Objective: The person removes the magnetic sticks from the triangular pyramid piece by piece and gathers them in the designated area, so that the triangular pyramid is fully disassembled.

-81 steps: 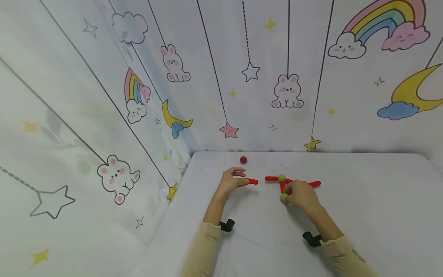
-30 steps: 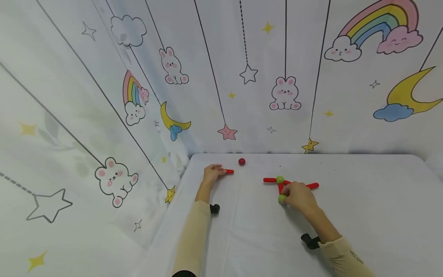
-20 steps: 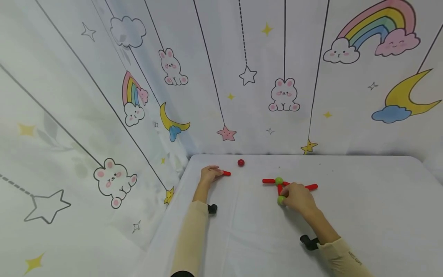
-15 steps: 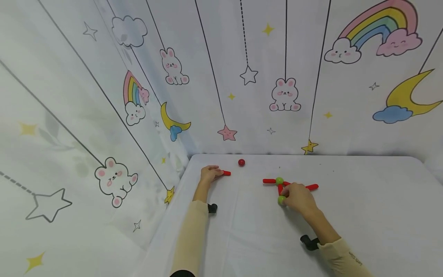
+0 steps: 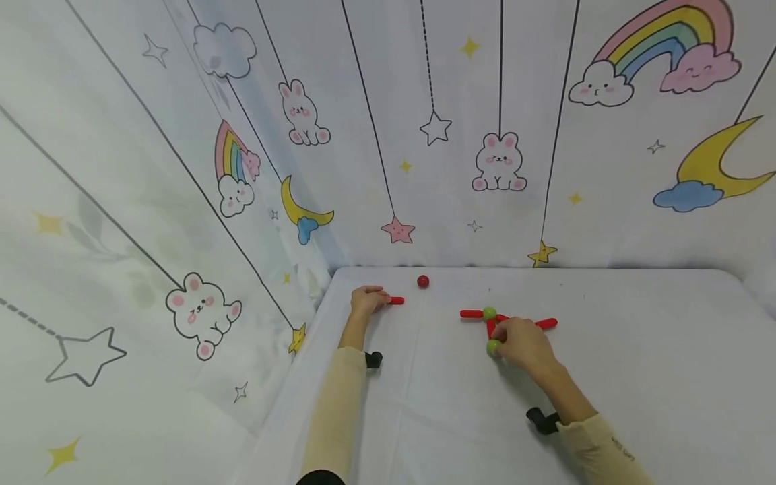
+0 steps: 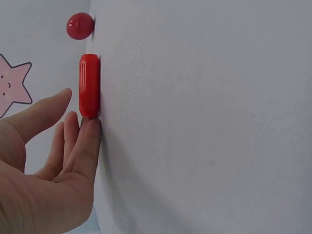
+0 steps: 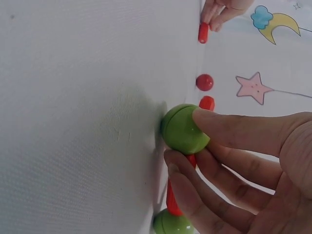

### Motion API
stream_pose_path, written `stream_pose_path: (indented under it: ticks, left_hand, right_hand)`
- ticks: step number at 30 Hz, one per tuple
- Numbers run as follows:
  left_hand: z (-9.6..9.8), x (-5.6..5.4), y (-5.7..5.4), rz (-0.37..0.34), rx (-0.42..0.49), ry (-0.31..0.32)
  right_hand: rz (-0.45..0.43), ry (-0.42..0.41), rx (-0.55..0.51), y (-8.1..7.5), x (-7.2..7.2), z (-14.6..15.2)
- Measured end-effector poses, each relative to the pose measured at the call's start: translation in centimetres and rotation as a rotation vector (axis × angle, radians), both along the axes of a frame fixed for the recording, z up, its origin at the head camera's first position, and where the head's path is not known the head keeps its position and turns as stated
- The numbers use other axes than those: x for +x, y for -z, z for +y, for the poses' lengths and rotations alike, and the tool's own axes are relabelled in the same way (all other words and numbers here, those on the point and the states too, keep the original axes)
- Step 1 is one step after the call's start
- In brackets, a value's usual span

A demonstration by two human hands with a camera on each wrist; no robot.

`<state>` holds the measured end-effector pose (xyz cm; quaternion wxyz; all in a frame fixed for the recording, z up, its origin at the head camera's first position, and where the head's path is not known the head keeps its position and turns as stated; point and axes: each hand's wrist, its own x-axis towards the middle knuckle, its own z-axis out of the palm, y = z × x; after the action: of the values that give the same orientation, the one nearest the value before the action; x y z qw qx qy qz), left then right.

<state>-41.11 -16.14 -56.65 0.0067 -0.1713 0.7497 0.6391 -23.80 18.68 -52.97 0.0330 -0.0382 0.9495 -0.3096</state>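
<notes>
My left hand (image 5: 366, 300) is at the back left of the table, fingers extended beside a short red rod (image 5: 397, 301). In the left wrist view the fingertips touch one end of this rod, which lies on the table, and the thumb stands apart from it. My right hand (image 5: 527, 343) pinches a green ball (image 7: 183, 130) between thumb and fingers. This ball belongs to a structure of red rods (image 5: 471, 314) and green balls, with another green ball (image 5: 489, 313) farther back. A further green ball (image 7: 171, 223) shows low in the right wrist view; my hand hides part of the structure.
A loose red ball (image 5: 423, 281) sits near the table's back edge, right of the left hand's rod. The white-covered table (image 5: 448, 417) meets a curtain (image 5: 364, 168) printed with bunnies, stars and rainbows behind and on the left.
My left hand has carried the red rod from near the structure to the back left, and its thumb has come off it. My right hand has kept its pinch on the green ball.
</notes>
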Motion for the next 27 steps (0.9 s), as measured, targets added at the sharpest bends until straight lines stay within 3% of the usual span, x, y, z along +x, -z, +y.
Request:
stream_pose_path:
  ticks: [6, 14, 19, 27]
  left_hand:
    - [0.6, 1.3, -1.0, 0.089, -0.04, 0.0]
    - [2.2, 3.0, -3.4, 0.214, -0.052, 0.044]
    - [3.8, 4.4, -4.7, 0.235, -0.003, 0.144]
    - [6.4, 7.2, -5.1, 0.272, 0.083, 0.308]
  right_hand:
    - [-0.002, -0.002, -0.01, 0.0, 0.1, 0.2]
    - [0.023, -0.043, -0.053, -0.2, 0.5, 0.9]
    - [0.039, -0.063, -0.002, -0.6, 0.2, 1.7]
    - [0.043, -0.084, 0.05, -0.6, 0.0, 2.2]
